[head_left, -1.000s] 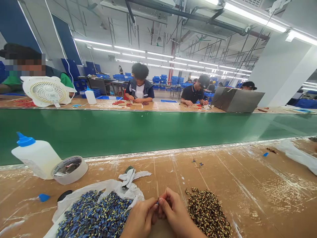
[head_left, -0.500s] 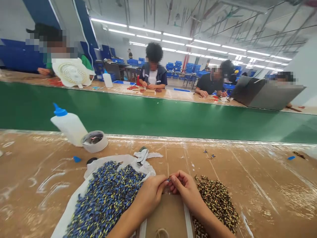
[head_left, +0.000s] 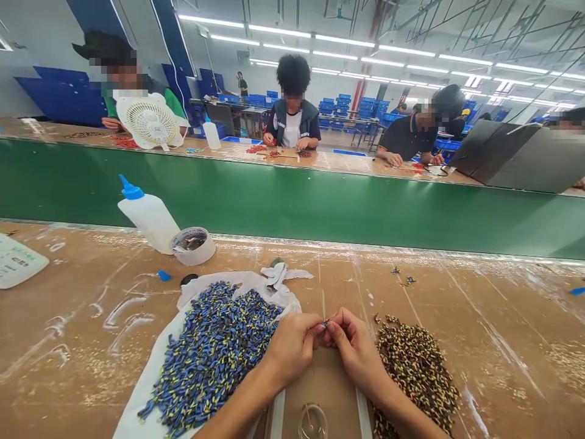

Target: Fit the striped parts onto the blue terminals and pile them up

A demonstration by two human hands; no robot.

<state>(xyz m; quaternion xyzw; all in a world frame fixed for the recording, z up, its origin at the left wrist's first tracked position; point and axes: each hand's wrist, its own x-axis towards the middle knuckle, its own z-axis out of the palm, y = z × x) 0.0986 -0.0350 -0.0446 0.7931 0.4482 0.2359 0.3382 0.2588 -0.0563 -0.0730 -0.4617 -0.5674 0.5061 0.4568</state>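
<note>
Hands, two: left hand [head_left: 292, 347] and right hand [head_left: 353, 350] meet, fingertips pinched narrow on one tiny blue-and-dark piece [head_left: 325, 324]. Its details are too small for me to make out. The piece sits between the two hands, at the clock's centre, over a cardboard board [head_left: 326, 381] on the tabletop [head_left: 256, 259].

Heap of blue-and-yellow pieces [head_left: 214, 360], at eight o'clock, spread on a white plastic sheet [head_left: 139, 399], beside the left hand.

Heap of brown-and-yellow pieces [head_left: 415, 372], at four o'clock, beside the right wrist.

Loose pieces [head_left: 410, 280], a small group, at two o'clock.

Round clear dish [head_left: 313, 422], at six o'clock, on the board.

Squeeze bottle [head_left: 150, 221], blue-nozzled, at ten o'clock; a tape roll [head_left: 194, 249] just beside it, with scraps inside.

Torn white scrap [head_left: 276, 277], at eleven o'clock.

Green strip [head_left: 283, 201], running across twelve o'clock — beyond it, a seated co-worker [head_left: 292, 119] and, at eleven, a white fan [head_left: 150, 120].
</note>
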